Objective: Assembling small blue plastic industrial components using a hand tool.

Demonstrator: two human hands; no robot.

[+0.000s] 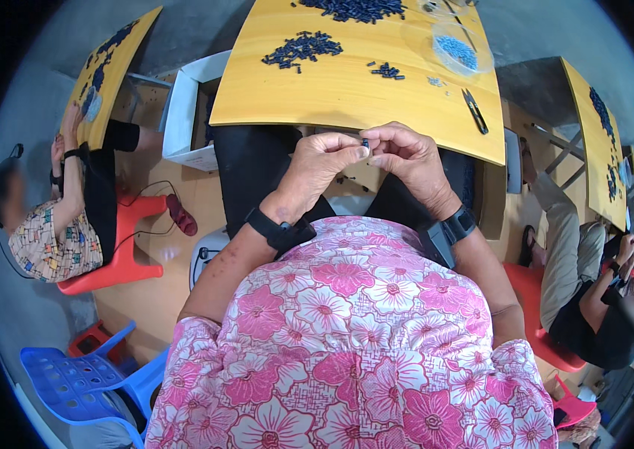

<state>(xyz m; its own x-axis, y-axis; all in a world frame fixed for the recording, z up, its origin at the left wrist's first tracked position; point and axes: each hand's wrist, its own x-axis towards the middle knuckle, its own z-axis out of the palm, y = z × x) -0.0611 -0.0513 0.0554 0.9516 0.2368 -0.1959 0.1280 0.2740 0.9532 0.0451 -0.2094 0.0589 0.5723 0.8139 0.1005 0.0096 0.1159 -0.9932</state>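
The person sits at a yellow table [347, 97] and holds both hands up close to the table's near edge, just above the lap. The left hand [317, 168] and the right hand [407, 161] meet in the middle, and their fingertips pinch one tiny dark piece [366, 143] between them. Both hands are closed narrow around it, likely because the piece is so small that it needs two hands to keep it steady. More of the same dark little pieces lie in a heap [303, 49] on the table, with a bigger heap [354, 9] farther back and a small bunch [386, 71] to the right, all near enough to reach. A clear round dish [458, 49] holds light blue bits, so they stay apart from the dark ones. Small black snips [474, 111] lie near the right edge. A white open box [186, 112] stands on the floor to the left of the table. I see no labels or signs that I can make out.
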